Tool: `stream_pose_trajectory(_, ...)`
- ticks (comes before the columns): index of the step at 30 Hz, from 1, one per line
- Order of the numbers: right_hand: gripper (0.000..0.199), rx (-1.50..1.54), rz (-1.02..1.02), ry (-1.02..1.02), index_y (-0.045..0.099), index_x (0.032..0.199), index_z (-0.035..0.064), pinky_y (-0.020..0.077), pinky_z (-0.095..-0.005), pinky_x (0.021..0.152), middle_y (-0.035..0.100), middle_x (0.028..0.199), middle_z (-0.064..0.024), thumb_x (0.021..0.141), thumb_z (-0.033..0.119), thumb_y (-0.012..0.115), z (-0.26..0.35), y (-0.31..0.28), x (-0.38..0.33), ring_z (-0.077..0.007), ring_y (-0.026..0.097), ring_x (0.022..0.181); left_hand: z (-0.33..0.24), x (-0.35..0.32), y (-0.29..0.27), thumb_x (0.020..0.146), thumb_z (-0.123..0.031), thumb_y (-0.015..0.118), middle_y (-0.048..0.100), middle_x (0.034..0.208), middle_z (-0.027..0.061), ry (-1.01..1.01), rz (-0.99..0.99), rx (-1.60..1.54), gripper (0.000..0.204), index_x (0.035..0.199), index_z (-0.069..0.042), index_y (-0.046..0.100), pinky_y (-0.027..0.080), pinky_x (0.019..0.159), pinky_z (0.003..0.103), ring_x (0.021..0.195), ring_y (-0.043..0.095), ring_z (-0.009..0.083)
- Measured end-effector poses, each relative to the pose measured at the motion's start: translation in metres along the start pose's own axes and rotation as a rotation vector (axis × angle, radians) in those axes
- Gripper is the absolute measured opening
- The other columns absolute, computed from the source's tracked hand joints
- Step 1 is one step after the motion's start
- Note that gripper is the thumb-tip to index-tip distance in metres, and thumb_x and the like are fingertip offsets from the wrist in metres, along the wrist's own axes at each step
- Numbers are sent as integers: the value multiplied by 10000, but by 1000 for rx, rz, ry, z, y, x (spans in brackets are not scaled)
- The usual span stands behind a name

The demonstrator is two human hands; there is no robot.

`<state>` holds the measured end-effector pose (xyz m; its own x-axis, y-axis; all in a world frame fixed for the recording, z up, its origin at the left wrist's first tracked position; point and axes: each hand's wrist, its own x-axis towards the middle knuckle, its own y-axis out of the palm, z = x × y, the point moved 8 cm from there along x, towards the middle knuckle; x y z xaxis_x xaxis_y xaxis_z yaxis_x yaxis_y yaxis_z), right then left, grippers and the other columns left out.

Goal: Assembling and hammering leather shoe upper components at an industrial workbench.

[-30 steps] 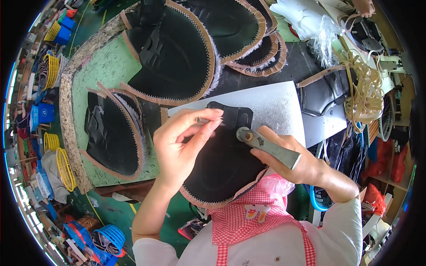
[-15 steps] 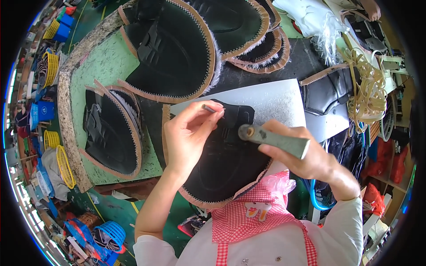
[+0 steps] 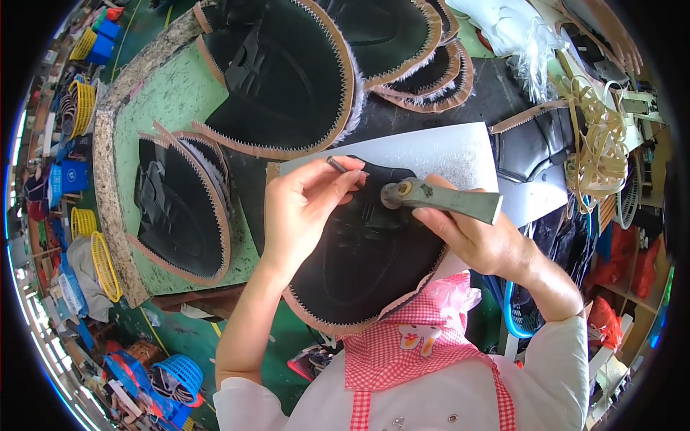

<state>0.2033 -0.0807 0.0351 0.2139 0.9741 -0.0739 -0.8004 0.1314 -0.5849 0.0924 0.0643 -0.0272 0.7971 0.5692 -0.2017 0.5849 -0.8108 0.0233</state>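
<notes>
A black leather shoe upper (image 3: 366, 269) with a zigzag-stitched tan edge lies in front of me, partly on a white board (image 3: 460, 144). Over its upper part, my left hand (image 3: 298, 205) pinches a thin dark metal punch (image 3: 336, 164) between thumb and fingers; the punch is tilted and its lower tip is partly hidden by the fingers. My right hand (image 3: 489, 241) is closed around a hammer (image 3: 460, 200), whose greyish head is held just right of the punch, apart from it. The hammer's handle is mostly hidden by the hand.
More fur-lined uppers lie around: one at left (image 3: 180, 208), a large one behind (image 3: 280, 79), others farther back. A folded black piece (image 3: 528, 147) and a bundle of cream straps (image 3: 600, 154) are at right. Another person's hand (image 3: 625, 47) shows top right.
The hammer has shifted slightly left, toward the punch. The punch has risen a little and leans differently in my left hand. The other person's hand at top right has moved down.
</notes>
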Motion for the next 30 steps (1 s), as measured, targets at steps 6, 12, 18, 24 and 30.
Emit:
stream_pose_trajectory(6, 264, 42, -57, -39, 632, 1107, 5, 460, -385, 537, 539, 638, -140, 966, 229, 630, 28, -29, 2, -322, 574, 565, -26, -15, 8, 868, -52, 726, 732, 835, 61, 253, -87, 365, 119, 978, -6, 728, 541, 682, 239, 729, 695, 127)
stream_pose_trajectory(12, 170, -71, -89, -245, 576, 1025, 17, 455, -444, 532, 535, 605, -153, 986, 182, 585, 38, -19, 0, -406, 589, 604, -17, -22, 3, 885, -37, 703, 742, 939, 75, 251, -100, 382, 149, 1032, -20, 724, 548, 690, 239, 821, 716, 128)
stream_pose_trajectory(18, 194, -8, 9, 44, 551, 1098, 24, 448, -448, 534, 547, 648, -176, 989, 182, 579, -9, -1, -16, -421, 593, 632, -7, -5, 8, 939, -40, 655, 731, 957, 87, 63, 24, -8, 159, 1079, 21, 699, 561, 780, 239, 876, 698, 124)
stream_pose_trajectory(24, 178, 27, -31, -11, 572, 1050, 11, 453, -445, 549, 538, 680, -189, 983, 174, 594, -9, -2, -18, -412, 579, 616, -6, -4, 16, 923, -62, 686, 738, 935, 62, 77, -8, 49, 153, 1060, -2, 712, 538, 732, 224, 824, 693, 110)
stream_pose_trajectory(30, 193, 71, -28, -41, 593, 983, -19, 431, -397, 524, 526, 702, -158, 966, 171, 615, 19, -26, -13, -329, 546, 545, -26, -17, 22, 858, -46, 736, 727, 831, 44, 297, -109, 408, 112, 970, -37, 733, 521, 630, 229, 730, 683, 92)
